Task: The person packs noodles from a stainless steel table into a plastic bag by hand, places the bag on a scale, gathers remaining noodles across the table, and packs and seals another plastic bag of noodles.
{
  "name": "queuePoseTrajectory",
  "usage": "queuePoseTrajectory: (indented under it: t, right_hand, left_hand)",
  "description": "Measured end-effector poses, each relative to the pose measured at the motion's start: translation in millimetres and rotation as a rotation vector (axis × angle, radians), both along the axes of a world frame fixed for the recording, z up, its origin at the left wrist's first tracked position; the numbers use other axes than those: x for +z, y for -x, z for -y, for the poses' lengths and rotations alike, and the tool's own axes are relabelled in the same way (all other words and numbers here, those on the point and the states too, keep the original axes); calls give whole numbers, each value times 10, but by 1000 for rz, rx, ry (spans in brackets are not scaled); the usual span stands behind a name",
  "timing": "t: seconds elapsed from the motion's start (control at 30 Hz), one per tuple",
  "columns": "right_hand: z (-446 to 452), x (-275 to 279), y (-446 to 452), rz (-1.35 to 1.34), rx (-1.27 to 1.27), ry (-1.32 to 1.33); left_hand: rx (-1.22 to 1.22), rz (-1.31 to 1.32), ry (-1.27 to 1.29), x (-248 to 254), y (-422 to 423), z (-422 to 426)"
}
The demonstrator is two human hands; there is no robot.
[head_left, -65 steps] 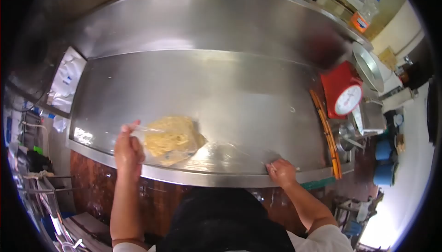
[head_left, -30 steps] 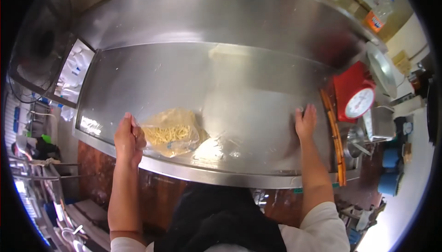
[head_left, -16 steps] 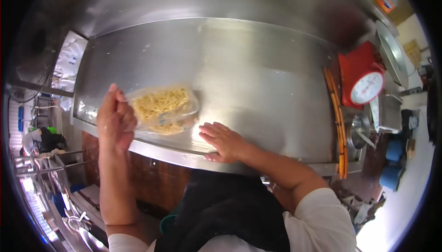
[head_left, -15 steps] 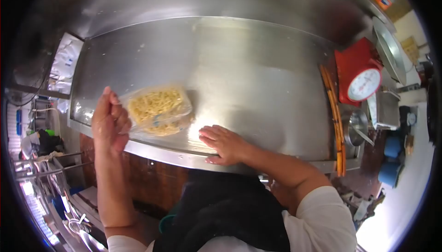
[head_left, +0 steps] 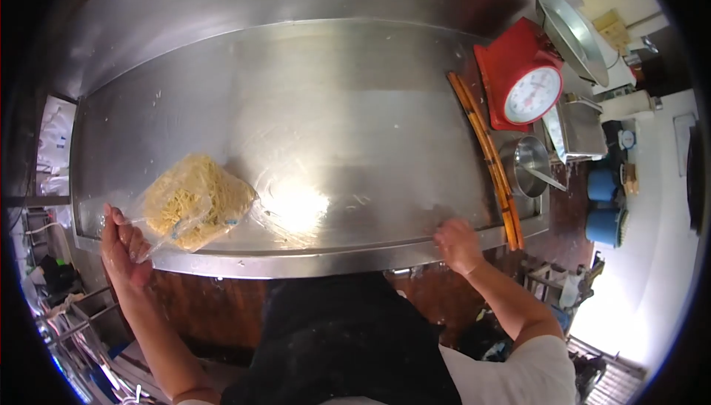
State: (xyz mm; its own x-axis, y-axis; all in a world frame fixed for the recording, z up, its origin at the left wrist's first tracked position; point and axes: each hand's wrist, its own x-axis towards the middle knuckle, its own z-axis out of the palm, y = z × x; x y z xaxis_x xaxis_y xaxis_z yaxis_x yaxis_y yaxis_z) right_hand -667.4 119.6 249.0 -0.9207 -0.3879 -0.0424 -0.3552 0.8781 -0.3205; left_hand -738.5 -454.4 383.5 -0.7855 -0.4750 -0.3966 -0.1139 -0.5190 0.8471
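Observation:
A clear plastic bag of yellow noodles (head_left: 194,201) lies on the steel worktop (head_left: 348,116), near its front left. My left hand (head_left: 126,246) is closed on the gathered end of this bag, at the worktop's front edge. At the front right, my right hand (head_left: 458,246) has its fingers curled at the edge of the worktop. Whether anything small is in it is hidden.
Two bamboo sticks (head_left: 485,153) lie along the right side. Beyond them stand a red dial scale (head_left: 518,72), a metal pan (head_left: 574,33) and a steel bowl (head_left: 527,166). White plastic bags (head_left: 55,135) are at the far left. Blue containers (head_left: 603,226) stand at the right.
My right hand has moved from the middle front, where it lay spread, to the right front edge, and its fingers have curled. The view has shifted. My left hand still holds the bag.

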Motion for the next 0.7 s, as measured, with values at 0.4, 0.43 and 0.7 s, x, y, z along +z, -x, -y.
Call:
queuePoseTrajectory:
  t: [0.4,0.43,0.7]
  right_hand:
    - [2209,949,1025,6,147,681]
    - [2609,1317,1086,-39,228,873]
    - [4161,1361,1299,-92,462,710]
  left_hand:
    - [-48,40,60,166,-60,-417]
    - [-66,15,52,163,-74,-415]
    - [-40,-25,144,77,-69,-236]
